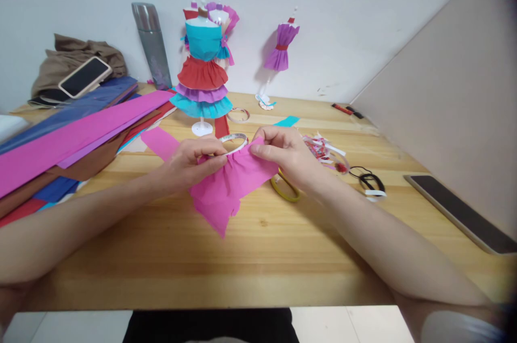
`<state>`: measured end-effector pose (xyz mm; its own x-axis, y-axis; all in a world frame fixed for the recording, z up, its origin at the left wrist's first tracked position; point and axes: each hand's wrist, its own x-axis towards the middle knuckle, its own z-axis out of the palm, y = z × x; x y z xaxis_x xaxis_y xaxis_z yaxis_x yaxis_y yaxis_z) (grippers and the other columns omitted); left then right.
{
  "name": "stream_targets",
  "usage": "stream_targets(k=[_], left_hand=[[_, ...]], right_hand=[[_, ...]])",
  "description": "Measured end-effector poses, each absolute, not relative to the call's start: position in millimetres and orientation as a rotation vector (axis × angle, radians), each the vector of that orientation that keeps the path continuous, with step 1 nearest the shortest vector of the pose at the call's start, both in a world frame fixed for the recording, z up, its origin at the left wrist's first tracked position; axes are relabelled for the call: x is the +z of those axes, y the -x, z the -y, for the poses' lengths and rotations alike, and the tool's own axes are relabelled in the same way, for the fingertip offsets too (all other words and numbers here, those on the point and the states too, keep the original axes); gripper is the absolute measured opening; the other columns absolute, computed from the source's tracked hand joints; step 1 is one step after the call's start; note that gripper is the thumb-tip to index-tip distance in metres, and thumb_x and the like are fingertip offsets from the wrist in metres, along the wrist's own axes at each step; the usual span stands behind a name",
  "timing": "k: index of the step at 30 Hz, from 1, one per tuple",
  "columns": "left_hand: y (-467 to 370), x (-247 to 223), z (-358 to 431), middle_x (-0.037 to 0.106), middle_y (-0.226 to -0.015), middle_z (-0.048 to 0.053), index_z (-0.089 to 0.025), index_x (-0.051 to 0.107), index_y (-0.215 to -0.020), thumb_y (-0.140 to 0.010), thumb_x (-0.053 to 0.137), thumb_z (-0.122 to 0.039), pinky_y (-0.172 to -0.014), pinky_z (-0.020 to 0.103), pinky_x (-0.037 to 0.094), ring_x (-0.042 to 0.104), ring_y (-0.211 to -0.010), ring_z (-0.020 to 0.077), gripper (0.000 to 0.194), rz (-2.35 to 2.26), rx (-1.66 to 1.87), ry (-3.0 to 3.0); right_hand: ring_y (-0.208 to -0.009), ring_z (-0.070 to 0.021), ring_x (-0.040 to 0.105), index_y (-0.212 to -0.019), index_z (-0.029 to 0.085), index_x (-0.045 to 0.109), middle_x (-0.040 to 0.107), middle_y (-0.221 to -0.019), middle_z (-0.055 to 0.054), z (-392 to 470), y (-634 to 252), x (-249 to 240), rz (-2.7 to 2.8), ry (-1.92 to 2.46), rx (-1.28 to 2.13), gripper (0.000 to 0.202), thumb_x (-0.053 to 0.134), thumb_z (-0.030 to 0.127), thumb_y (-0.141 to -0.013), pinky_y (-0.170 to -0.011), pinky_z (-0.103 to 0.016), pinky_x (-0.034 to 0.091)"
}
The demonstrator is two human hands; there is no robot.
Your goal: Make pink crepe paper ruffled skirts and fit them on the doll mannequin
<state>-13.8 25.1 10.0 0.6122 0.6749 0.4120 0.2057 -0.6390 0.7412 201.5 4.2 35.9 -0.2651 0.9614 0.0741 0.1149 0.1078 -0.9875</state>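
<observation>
Above the middle of the table, a piece of bright pink crepe paper [220, 184] hangs in gathers between my two hands. My left hand [197, 159] pinches its upper left edge, thumb on the near side. With thumb and fingers closed, my right hand [280, 150] grips the upper right edge. A thin white ring [245, 140], perhaps a strip or roll of tape, rises just behind the gathered edge, partly hidden by the left fingers. Under the right hand lies a yellow ring-shaped roll [288, 192]. Another pink strip [157, 141] lies beyond my left wrist.
Behind my hands stands a dress form [204, 41] in tiered blue, red and purple paper; a purple-dressed form [281, 49] is further right. Folded coloured paper [81, 141] covers the left side. A grey bottle [153, 47], scraps [319, 149], black bands [369, 181] and a phone [460, 214] surround them.
</observation>
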Motion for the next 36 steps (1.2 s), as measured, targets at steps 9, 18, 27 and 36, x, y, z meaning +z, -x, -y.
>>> stream_targets(k=[9,18,27,36], left_hand=[[12.6,11.4,-22.5,0.063,-0.074,0.003,-0.016,0.066,-0.078,-0.092,0.054,-0.034,-0.064,0.025,0.043,0.056,-0.071,0.0136,0.025,-0.732,0.942,-2.161],[15.1,5.2,-24.7,0.064,-0.078,0.005,-0.016,0.067,-0.08,-0.094,0.053,-0.037,-0.068,0.028,0.046,0.059,-0.078,0.0163,0.028,-0.71,0.948,-2.204],[14.3,7.1,-22.8,0.062,-0.073,0.003,-0.017,0.065,-0.077,-0.094,0.053,-0.034,-0.065,0.026,0.043,0.056,-0.073,0.0141,0.027,-0.685,0.956,-2.221],[13.3,7.2,-23.4,0.061,-0.071,0.002,-0.017,0.064,-0.076,-0.095,0.052,-0.036,-0.065,0.027,0.042,0.055,-0.072,0.0146,0.029,-0.688,0.95,-2.241]], right_hand=[[-0.059,-0.0118,0.047,-0.062,0.019,0.055,0.054,-0.063,0.002,-0.9,-197.8,36.6,1.635,1.058,1.236,0.023,0.074,0.032,-0.066,-0.054,-0.025,0.037],[-0.064,-0.0148,0.052,-0.067,0.022,0.068,0.062,-0.067,-0.001,2.2,-195.0,33.3,1.683,0.987,1.21,0.016,0.078,0.034,-0.068,-0.061,-0.03,0.044],[-0.055,-0.0095,0.042,-0.062,0.019,0.052,0.05,-0.057,0.004,-2.4,-195.3,32.3,1.663,1.08,1.117,0.031,0.079,0.035,-0.063,-0.051,-0.024,0.033],[-0.054,-0.01,0.041,-0.06,0.021,0.051,0.048,-0.058,0.004,-1.9,-194.8,29.9,1.648,1.068,1.13,0.026,0.075,0.031,-0.065,-0.05,-0.025,0.031]])
